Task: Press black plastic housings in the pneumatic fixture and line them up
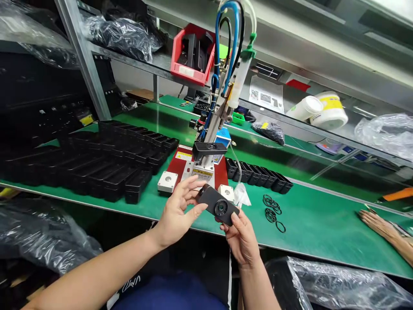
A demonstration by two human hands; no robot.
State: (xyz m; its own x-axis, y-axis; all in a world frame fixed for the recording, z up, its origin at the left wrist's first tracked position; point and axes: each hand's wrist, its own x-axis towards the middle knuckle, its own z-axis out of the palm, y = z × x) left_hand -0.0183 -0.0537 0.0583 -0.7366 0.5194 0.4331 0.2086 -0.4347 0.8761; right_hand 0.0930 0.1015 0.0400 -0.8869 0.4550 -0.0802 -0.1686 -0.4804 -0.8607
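Observation:
A flat black rectangular part (209,200) with a round ringed hole is held up at the front edge of the green table. My left hand (180,211) has its thumb and fingers around the part's upper left end. The lower right corner is pinched by my right hand (240,234). Behind the hands rises a press-like machine (203,175) on a red base, with another black part (209,148) at its head. White blocks with round buttons stand on the left (167,181) and right (226,193) of the machine.
Rows of black cases (106,176) cover the table's left side. A shorter row of black parts (258,174) and several black rings (271,215) lie right of the machine. Another person's hand (377,224) rests at far right. A red bin (190,71) sits on the shelf.

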